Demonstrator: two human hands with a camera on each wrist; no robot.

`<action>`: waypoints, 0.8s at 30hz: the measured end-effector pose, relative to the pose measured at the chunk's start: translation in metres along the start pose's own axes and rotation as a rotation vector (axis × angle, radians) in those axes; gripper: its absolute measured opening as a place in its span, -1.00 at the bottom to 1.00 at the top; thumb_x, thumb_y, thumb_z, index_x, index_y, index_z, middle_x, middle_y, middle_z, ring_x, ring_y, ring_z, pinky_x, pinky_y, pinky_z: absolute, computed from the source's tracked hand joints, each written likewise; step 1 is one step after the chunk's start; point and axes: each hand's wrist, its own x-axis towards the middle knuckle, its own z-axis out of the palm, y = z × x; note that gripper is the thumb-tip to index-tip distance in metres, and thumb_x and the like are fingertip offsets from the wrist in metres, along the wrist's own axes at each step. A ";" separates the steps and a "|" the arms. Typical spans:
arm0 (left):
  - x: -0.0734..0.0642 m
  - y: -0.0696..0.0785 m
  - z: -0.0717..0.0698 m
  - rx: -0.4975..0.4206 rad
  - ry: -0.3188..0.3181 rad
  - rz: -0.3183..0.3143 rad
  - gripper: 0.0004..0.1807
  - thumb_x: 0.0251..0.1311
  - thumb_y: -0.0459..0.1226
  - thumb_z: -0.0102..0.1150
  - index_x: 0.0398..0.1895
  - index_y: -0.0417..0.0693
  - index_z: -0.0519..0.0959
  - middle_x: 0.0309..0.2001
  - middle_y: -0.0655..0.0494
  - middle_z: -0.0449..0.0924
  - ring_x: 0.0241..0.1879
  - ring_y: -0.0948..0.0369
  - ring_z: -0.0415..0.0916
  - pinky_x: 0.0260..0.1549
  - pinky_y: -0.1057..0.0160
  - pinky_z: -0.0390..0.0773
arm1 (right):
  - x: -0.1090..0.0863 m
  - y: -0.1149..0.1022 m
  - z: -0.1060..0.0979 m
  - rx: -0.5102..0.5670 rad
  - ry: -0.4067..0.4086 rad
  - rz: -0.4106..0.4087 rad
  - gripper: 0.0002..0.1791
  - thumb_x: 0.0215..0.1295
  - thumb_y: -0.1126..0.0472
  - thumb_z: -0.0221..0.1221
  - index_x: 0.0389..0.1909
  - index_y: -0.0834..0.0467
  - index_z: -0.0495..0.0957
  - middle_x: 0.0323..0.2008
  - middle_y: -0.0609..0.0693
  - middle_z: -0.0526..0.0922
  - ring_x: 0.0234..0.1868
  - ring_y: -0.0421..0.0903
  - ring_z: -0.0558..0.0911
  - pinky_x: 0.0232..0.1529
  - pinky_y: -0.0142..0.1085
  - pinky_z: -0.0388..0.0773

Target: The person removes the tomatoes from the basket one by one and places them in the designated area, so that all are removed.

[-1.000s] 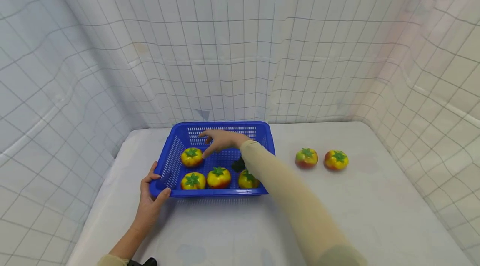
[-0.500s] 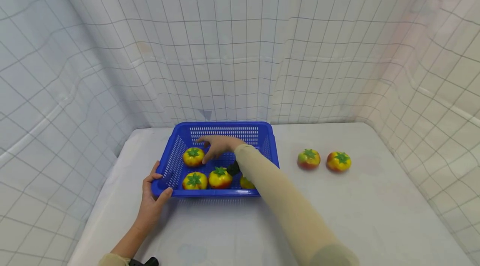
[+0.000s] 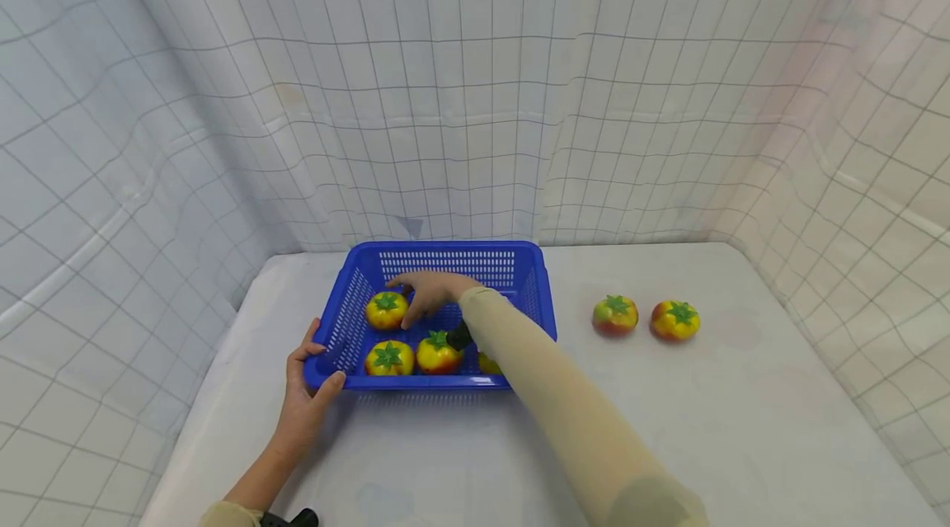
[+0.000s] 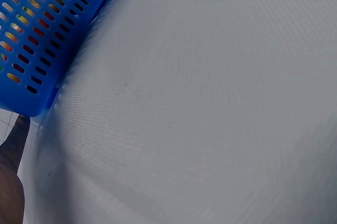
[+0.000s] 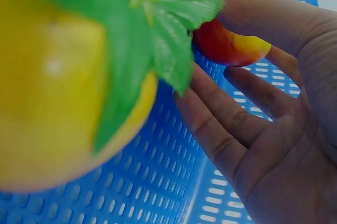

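Note:
A blue plastic basket stands on the table with several yellow-and-red tomatoes in it. My left hand grips its front-left corner, thumb on the front rim. My right hand reaches into the basket and holds the back-left tomato, thumb at its right side and fingers beyond it. The right wrist view shows that tomato between thumb and index finger. Along the front wall lie a left tomato, a middle tomato, and a right tomato mostly hidden by the sleeve.
Two more tomatoes sit on the white table right of the basket: a greenish-red tomato and a yellow-red tomato. White grid-patterned sheets enclose the table at the back and sides.
My right hand has lowered slightly and closed in around the back-left tomato. Its wrist has come down over the front tomatoes. The left hand keeps its hold on the corner.

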 end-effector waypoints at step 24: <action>-0.001 0.002 0.001 0.044 -0.002 -0.016 -0.48 0.47 -0.37 0.06 0.30 -0.06 0.03 0.66 0.32 -0.27 0.60 -0.10 -0.29 0.14 0.62 0.28 | 0.008 0.003 0.002 0.056 0.014 0.018 -0.16 0.21 0.32 0.43 0.50 -0.04 0.31 0.33 0.13 0.41 -0.03 -0.07 0.63 0.04 -0.22 0.64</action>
